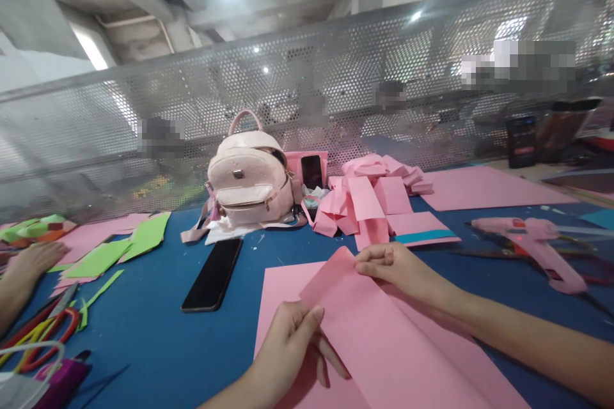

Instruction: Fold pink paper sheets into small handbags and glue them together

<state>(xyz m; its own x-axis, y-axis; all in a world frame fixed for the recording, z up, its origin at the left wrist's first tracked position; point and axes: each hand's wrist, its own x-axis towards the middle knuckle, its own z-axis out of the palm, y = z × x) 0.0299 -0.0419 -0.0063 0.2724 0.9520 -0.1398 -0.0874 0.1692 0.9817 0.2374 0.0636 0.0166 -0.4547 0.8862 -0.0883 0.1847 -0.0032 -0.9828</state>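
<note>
A pink paper sheet [378, 326] is raised and curved between my hands, over another pink sheet [283, 281] lying flat on the blue table. My left hand [297, 345] pinches the raised sheet's left edge between thumb and forefinger, the other fingers hanging below. Near its top corner, my right hand [388, 265] grips the same sheet with thumb and bent fingers. Just beyond are cut pink paper strips [367, 198] in a loose pile, and a pink piece with a blue stripe [425, 230].
Left of my hands lies a black phone [213, 275]. A pale pink backpack [249, 179] stands behind it. At right rests a pink glue gun [532, 246]. Scissors [52, 326] and green paper [144, 236] lie at left, near another person's hand [36, 259]. A perforated metal screen [268, 89] stands behind.
</note>
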